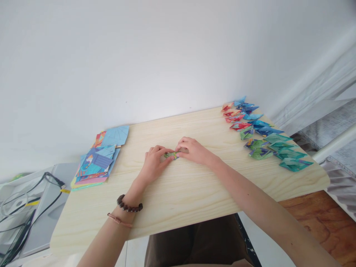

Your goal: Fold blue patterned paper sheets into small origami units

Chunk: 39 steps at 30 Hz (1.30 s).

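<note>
Between my two hands, near the middle of the wooden table, is a small folded piece of green and yellow patterned paper (175, 155). My left hand (156, 160) pinches its left end between thumb and fingers. At the right end, my right hand (191, 150) grips it with thumb and index finger. The fingers cover much of the paper, so its exact folded shape cannot be made out. It is held low, close to the tabletop (183, 193).
At the table's left lies a pile of patterned paper sheets (97, 161). Along the right side stand rows of folded paper boats (258, 133) in red, blue, green and teal. A white wall (167, 66) rises behind. Cables (41, 185) lie in a bin at left.
</note>
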Tool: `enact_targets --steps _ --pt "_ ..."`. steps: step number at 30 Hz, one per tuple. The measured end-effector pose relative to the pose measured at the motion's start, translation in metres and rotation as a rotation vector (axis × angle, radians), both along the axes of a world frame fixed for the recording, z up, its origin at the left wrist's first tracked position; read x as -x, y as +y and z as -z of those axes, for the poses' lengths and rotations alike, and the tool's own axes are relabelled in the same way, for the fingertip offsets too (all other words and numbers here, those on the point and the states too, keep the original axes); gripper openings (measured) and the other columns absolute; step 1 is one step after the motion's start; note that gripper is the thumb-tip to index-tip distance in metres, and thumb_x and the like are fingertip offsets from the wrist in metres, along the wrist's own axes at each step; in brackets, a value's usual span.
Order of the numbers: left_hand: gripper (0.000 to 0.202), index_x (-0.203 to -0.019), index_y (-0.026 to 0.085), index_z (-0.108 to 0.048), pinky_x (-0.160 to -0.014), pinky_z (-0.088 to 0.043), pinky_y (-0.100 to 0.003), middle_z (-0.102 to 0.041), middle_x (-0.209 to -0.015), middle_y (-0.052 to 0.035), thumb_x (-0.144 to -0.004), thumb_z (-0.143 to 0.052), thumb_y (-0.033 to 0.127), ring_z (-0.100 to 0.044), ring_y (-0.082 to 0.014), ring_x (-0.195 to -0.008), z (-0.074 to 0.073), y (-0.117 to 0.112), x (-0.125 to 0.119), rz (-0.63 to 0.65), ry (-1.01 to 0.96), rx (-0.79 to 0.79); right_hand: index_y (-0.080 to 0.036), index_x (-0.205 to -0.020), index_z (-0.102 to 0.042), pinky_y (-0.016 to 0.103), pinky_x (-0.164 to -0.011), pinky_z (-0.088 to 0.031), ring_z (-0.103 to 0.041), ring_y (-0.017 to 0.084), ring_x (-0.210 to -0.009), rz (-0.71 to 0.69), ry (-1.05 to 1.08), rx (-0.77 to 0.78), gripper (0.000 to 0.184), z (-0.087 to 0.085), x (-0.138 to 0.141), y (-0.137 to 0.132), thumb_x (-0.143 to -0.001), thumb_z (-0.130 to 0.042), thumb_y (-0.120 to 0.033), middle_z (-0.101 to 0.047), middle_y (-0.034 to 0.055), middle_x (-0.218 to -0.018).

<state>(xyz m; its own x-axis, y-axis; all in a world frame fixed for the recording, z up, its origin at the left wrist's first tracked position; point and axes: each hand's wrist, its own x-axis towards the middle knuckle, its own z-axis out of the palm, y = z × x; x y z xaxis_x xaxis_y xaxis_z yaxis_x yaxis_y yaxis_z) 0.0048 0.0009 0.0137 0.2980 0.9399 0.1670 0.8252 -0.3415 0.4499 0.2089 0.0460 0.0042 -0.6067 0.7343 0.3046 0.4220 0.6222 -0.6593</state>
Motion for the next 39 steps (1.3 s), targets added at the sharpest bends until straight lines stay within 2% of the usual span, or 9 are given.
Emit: enact_targets --steps 4,7,11,16,20,26,29,34,39 --pt "0.024 -0.095 0.023 -0.065 -0.085 -0.039 -0.039 -0.064 -0.095 -0.0027 -0.080 -0.063 0.041 -0.054 -0.0218 -0.094 -0.005 0.003 0.003 0.001 -0.085 0.071 -0.019 -0.094 -0.067 0.028 -0.082 -0.042 -0.056 0.015 -0.087 -0.002 0.004 -0.011 0.016 -0.001 -0.002 0.000 -0.085 -0.059 -0.029 -0.057 0.0047 -0.096" --pt "0.023 -0.095 0.019 -0.062 -0.077 -0.042 -0.031 -0.064 -0.088 -0.0016 -0.080 -0.063 0.037 -0.055 -0.0170 -0.083 -0.006 0.002 0.003 0.029 -0.195 0.071 -0.018 -0.092 -0.066 0.030 -0.083 -0.041 -0.055 0.016 -0.089 -0.006 -0.005 -0.047 0.016 -0.002 0.000 0.000 -0.086 -0.056 -0.028 -0.059 0.0050 -0.096" --pt "0.021 -0.096 0.018 -0.061 -0.073 -0.042 -0.026 -0.064 -0.088 -0.0006 -0.082 -0.061 0.034 -0.056 -0.0144 -0.080 -0.008 0.002 0.002 0.075 -0.296 0.086 -0.017 -0.087 -0.065 0.029 -0.076 -0.041 -0.055 0.016 -0.082 0.019 -0.016 -0.048 0.012 -0.004 0.003 0.000 -0.084 -0.055 -0.024 -0.061 0.0043 -0.090" --pt "0.016 -0.094 0.018 -0.065 -0.071 -0.043 -0.025 -0.066 -0.087 -0.0016 -0.083 -0.059 0.029 -0.056 -0.0136 -0.076 -0.010 0.002 0.002 0.122 -0.336 0.093 -0.017 -0.084 -0.064 0.028 -0.071 -0.040 -0.054 0.015 -0.079 0.005 -0.031 -0.058 0.011 -0.008 0.002 -0.003 -0.082 -0.057 -0.025 -0.060 0.0050 -0.092" --pt "0.018 -0.097 0.017 -0.063 -0.066 -0.043 -0.022 -0.066 -0.090 -0.0025 -0.083 -0.059 0.028 -0.056 -0.0126 -0.076 -0.011 0.001 0.003 0.104 -0.449 0.120 -0.018 -0.083 -0.064 0.028 -0.071 -0.040 -0.054 0.016 -0.081 -0.009 -0.041 -0.066 0.011 -0.009 0.001 -0.003 -0.083 -0.056 -0.026 -0.060 0.0052 -0.092" --pt "0.026 -0.100 0.016 -0.064 -0.063 -0.041 -0.021 -0.067 -0.092 -0.0037 -0.081 -0.062 0.035 -0.055 -0.0123 -0.074 -0.011 0.001 0.003 0.075 -0.452 0.106 -0.018 -0.083 -0.065 0.028 -0.068 -0.040 -0.053 0.014 -0.075 -0.010 -0.013 -0.065 0.012 -0.006 0.001 -0.001 -0.083 -0.056 -0.025 -0.061 0.0039 -0.087" --pt "0.029 -0.099 0.016 -0.066 -0.056 -0.038 -0.022 -0.067 -0.082 -0.0025 -0.081 -0.061 0.038 -0.050 -0.0101 -0.061 -0.011 0.001 0.004 0.045 -0.408 0.134 -0.019 -0.081 -0.066 0.026 -0.062 -0.039 -0.050 0.011 -0.064 -0.018 0.038 -0.006 0.014 -0.006 0.000 -0.001 -0.084 -0.056 -0.028 -0.060 0.0028 -0.087" --pt "0.026 -0.081 0.017 -0.072 -0.046 -0.027 -0.023 -0.063 -0.060 0.0002 -0.081 -0.061 0.041 -0.038 -0.0082 -0.047 -0.012 0.000 0.007 0.009 -0.419 0.171 -0.018 -0.076 -0.070 0.024 -0.055 -0.037 -0.051 0.011 -0.063 -0.082 0.133 0.104 0.020 -0.009 0.000 -0.001 -0.082 -0.061 -0.036 -0.058 0.0018 -0.076" --pt "0.026 -0.080 0.016 -0.073 -0.048 -0.035 -0.024 -0.067 -0.064 -0.0026 -0.076 -0.067 0.041 -0.052 -0.0124 -0.053 -0.009 0.000 0.009 -0.022 -0.563 0.231 -0.018 -0.075 -0.072 0.024 -0.055 -0.036 -0.050 0.011 -0.062 -0.051 0.172 0.162 0.023 -0.011 0.001 0.000 -0.079 -0.063 -0.038 -0.056 0.0013 -0.070"
